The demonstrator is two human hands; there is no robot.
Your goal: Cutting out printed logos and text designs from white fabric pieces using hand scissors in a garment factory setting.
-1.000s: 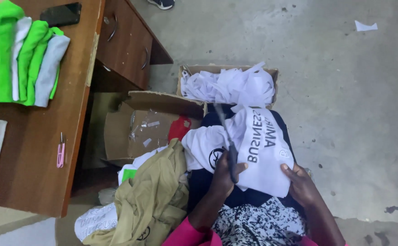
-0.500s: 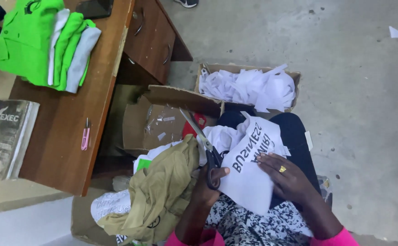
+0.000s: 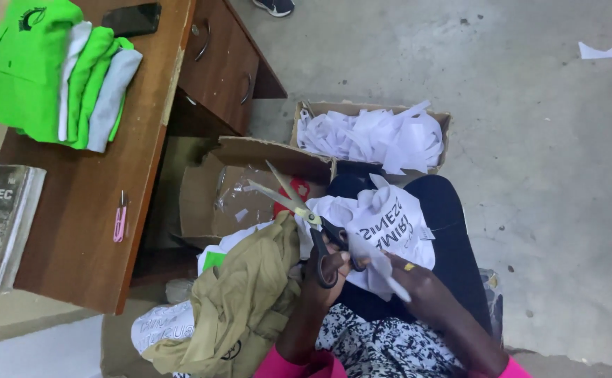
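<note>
- We see the left hand (image 3: pixel 323 269) with its fingers through the black loops of the scissors (image 3: pixel 306 220); it holds them firmly, and the blades stand open, pointing to the far left.
- The right hand (image 3: pixel 418 283) pinches the near edge of the white printed sheet (image 3: pixel 383 224), which lies on the lap over the dark trousers (image 3: pixel 453 238).
- We judge the sheet to be very light, thin and limp. It bends easily and probably tears or creases if pulled, so it is better to hold it flat, close to the cutting line.
- The sheet is white with dark printed letters, and its edges are irregular and already cut.
- The scissors are stiff and sharp; only the loops are safe to hold.
- On the left of the lap hangs a soft khaki garment (image 3: pixel 243 301).
- Far from us, a cardboard box (image 3: pixel 306 112) holds white paper scraps (image 3: pixel 376 136).
</note>
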